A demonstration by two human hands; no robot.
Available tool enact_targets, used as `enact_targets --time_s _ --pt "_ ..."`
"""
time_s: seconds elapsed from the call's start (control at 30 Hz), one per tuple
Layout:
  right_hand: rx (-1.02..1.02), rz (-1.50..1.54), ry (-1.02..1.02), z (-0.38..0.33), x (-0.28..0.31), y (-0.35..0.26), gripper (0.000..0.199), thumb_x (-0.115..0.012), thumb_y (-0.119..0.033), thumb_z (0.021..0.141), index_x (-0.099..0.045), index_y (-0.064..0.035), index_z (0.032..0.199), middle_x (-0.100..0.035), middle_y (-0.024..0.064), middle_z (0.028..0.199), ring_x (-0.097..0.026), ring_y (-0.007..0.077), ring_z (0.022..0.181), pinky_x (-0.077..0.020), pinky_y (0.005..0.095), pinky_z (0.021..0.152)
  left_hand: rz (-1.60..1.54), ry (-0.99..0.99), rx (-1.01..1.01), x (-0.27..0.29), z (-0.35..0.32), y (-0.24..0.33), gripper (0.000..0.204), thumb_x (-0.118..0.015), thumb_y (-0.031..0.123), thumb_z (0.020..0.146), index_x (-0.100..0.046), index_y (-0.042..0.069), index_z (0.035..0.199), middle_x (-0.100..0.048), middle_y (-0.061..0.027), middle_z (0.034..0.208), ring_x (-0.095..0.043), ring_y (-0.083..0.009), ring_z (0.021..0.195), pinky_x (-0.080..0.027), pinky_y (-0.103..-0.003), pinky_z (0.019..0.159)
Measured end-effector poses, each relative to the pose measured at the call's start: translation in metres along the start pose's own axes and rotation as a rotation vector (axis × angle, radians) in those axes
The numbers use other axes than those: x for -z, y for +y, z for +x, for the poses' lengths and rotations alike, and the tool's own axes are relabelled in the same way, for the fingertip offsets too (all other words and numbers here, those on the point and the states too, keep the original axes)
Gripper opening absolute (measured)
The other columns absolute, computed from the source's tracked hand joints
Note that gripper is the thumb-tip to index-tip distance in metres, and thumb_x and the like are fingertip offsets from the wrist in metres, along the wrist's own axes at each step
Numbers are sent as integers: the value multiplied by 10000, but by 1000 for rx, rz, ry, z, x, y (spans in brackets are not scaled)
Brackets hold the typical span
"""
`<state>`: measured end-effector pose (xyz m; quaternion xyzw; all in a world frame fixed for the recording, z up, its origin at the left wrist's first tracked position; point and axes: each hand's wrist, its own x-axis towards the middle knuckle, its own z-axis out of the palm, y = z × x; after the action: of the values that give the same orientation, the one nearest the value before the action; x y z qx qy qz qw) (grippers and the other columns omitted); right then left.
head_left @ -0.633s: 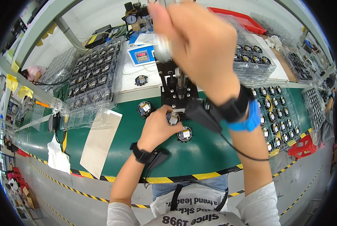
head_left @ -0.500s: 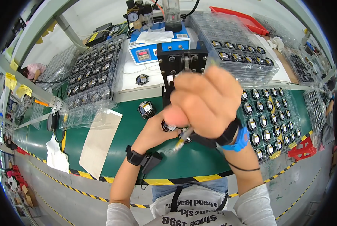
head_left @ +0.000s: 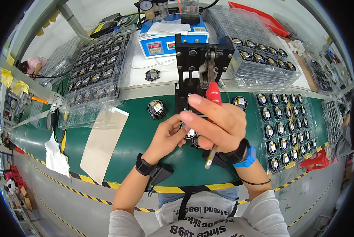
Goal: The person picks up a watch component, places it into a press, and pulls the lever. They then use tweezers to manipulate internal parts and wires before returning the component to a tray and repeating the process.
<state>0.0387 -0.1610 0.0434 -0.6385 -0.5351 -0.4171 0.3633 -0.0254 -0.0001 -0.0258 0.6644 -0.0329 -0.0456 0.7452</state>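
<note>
My left hand [head_left: 168,137] grips a small round black module with a white label [head_left: 190,133] at the foot of the black press. Its thumb lies over the module's edge. Above and to the right is my right hand [head_left: 221,125], fingers curled, with a thin pen-like tool [head_left: 210,158] held in it, tip pointing down toward me. Just behind that hand rises the red handle [head_left: 213,94] of the press's toggle clamp [head_left: 207,71]. Another round module [head_left: 196,142] shows partly under my right hand.
On the green mat [head_left: 145,154] sit single modules to the left [head_left: 156,108] and right [head_left: 240,102]. A clear tray of modules [head_left: 283,130] lies right; stacked trays [head_left: 260,67] stand behind. A blue control box [head_left: 157,46] is at the back, a beige board [head_left: 104,146] at left.
My right hand has opened from a fist over the press, lowering slightly and uncovering the red clamp handle. The pen-like tool stays in it. My left hand has kept the module.
</note>
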Motion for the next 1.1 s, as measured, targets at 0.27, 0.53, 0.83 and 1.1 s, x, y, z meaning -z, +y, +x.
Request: enact_targets --time_s 0.27,0.53,0.83,1.1 --pt "-527 71 -22 -44 15 -11 281 -720 -160 793 -655 -28 1032 -651 137 1058 -594 128 606 -443 243 477 19 62 -66 -2 0 0 227 -560 53 914 -579 6 1135 -617 -28 968 -572 -63 839 -479 -210 726" --pt "-843 254 -149 -68 -8 -20 341 -776 -104 725 -659 -68 1043 -679 76 921 -605 95 641 -474 224 526 20 105 -152 -8 0 -13 214 -581 33 898 -595 6 1110 -611 -47 1045 -569 -83 889 -461 -221 783" --pt "-1103 391 -197 -59 -3 -30 304 -740 -90 766 -638 -32 1047 -656 34 823 -570 48 596 -441 191 502 235 252 -267 -17 -5 -8 195 -591 36 885 -603 19 1079 -617 -68 1019 -576 -128 897 -456 -246 791" --pt "-1234 545 -189 -62 -4 -30 276 -715 -71 782 -613 -23 1034 -588 -31 779 -458 -17 554 -344 177 450 306 289 -283 -19 -6 -7 197 -621 29 855 -619 27 1051 -628 -74 927 -574 -151 828 -461 -251 769"
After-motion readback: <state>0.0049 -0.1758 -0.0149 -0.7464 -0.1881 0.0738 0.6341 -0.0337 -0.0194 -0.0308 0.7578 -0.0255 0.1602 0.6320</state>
